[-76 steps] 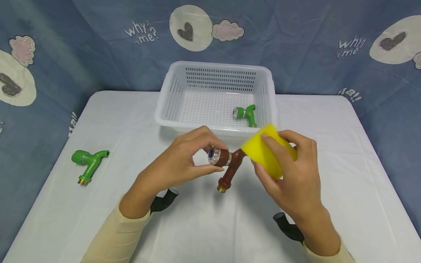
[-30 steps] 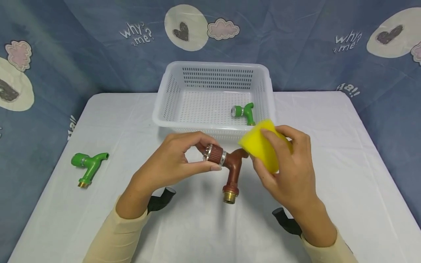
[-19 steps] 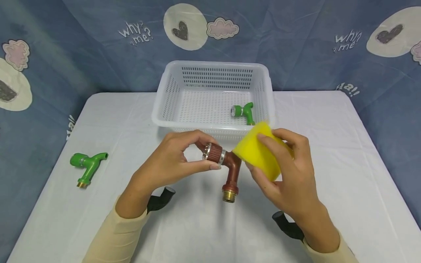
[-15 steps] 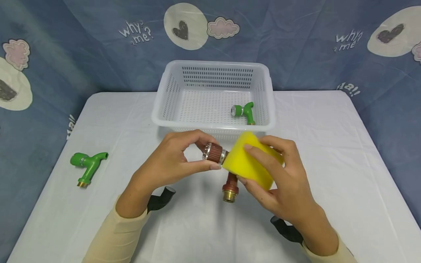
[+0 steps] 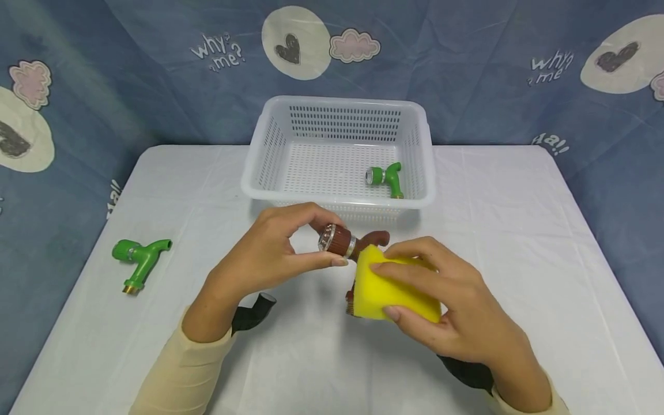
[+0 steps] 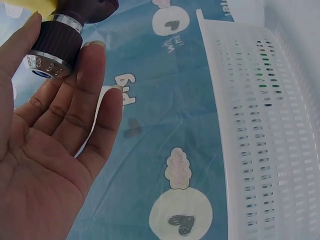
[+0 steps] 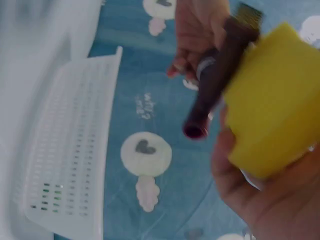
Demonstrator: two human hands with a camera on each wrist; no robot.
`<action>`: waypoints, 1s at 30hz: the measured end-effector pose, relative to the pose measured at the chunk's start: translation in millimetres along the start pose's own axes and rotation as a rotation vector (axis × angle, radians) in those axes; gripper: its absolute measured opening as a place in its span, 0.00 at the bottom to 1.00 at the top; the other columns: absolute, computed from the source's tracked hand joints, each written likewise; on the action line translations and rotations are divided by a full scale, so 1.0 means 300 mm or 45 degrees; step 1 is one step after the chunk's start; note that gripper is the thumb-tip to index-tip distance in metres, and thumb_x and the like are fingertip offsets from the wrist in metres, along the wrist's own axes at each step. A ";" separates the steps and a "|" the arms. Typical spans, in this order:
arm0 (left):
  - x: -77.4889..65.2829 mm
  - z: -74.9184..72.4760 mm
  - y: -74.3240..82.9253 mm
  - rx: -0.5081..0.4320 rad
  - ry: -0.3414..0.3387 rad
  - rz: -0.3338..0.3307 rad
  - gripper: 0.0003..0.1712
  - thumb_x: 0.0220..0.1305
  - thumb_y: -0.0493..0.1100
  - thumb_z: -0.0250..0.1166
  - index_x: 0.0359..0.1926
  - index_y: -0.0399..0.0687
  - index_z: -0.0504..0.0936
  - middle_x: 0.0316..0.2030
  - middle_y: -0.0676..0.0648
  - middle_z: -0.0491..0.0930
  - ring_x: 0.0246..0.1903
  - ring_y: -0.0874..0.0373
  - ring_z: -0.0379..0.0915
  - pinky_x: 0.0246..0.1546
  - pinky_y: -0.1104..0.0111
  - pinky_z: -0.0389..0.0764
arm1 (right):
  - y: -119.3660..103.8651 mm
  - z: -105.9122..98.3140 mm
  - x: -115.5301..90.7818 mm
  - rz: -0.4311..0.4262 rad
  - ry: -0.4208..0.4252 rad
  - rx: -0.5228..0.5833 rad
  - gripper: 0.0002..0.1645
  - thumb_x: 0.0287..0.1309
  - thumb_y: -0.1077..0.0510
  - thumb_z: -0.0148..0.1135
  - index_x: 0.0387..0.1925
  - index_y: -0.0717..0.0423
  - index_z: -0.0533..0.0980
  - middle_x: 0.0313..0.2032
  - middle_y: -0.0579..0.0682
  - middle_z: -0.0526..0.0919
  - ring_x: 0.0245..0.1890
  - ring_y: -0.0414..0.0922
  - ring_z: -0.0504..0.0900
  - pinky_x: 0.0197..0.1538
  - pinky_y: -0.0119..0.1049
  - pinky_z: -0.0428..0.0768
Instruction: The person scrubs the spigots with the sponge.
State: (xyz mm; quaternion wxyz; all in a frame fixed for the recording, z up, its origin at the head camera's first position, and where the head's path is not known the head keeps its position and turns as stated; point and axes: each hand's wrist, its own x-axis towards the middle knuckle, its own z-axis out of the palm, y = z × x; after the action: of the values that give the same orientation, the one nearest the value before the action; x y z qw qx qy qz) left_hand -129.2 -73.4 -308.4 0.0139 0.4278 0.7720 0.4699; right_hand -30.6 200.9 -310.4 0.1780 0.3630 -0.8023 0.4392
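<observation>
My left hand (image 5: 270, 245) pinches the ribbed knob of a brown faucet (image 5: 374, 237) between thumb and fingers, holding it up over the table. A jewelled cap (image 6: 47, 66) on the knob's end shows in the left wrist view. My right hand (image 5: 451, 294) grips a yellow sponge (image 5: 396, 291), which lies against the faucet's lower body and covers most of it in the head view. The curved spout sticks out above the sponge. From the right wrist, the spout's mouth (image 7: 195, 131) and brass threaded end (image 7: 248, 15) both show beside the sponge.
A white perforated basket (image 5: 337, 202) stands at the back of the white-covered table, with a green faucet (image 5: 393, 180) in its right side. Another green faucet (image 5: 142, 262) lies on the table at the left. A blue printed cloth (image 5: 467, 69) hangs behind.
My right hand has moved the sponge from the spout down over the faucet's body toward its threaded end. Earlier the faucet was also turned in my left hand, which stays on the knob.
</observation>
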 end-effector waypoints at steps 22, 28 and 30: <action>0.008 -0.002 0.000 0.040 0.012 0.037 0.27 0.54 0.44 0.84 0.54 0.53 0.85 0.43 0.62 0.82 0.43 0.65 0.78 0.47 0.67 0.82 | -0.004 -0.016 -0.005 0.134 -0.099 0.258 0.29 0.54 0.67 0.71 0.60 0.56 0.82 0.55 0.51 0.83 0.50 0.47 0.83 0.51 0.32 0.82; 0.011 -0.002 0.003 0.027 0.039 0.031 0.26 0.55 0.42 0.83 0.54 0.53 0.85 0.43 0.62 0.83 0.41 0.64 0.77 0.44 0.68 0.81 | 0.009 -0.046 0.000 0.245 0.149 -0.017 0.26 0.62 0.58 0.72 0.61 0.60 0.81 0.58 0.55 0.81 0.55 0.49 0.80 0.57 0.29 0.79; 0.008 -0.002 0.001 0.016 0.049 0.031 0.26 0.55 0.41 0.83 0.55 0.52 0.85 0.43 0.61 0.83 0.40 0.64 0.77 0.43 0.68 0.81 | 0.014 -0.039 0.001 0.247 0.150 -0.034 0.26 0.65 0.54 0.71 0.61 0.59 0.81 0.59 0.55 0.81 0.55 0.49 0.80 0.58 0.29 0.79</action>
State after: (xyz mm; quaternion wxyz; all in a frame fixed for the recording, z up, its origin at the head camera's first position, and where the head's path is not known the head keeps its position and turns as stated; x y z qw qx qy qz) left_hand -130.8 -72.1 -306.7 -0.0093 0.4283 0.7698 0.4731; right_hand -34.4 212.1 -306.1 0.1862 0.2549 -0.8275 0.4643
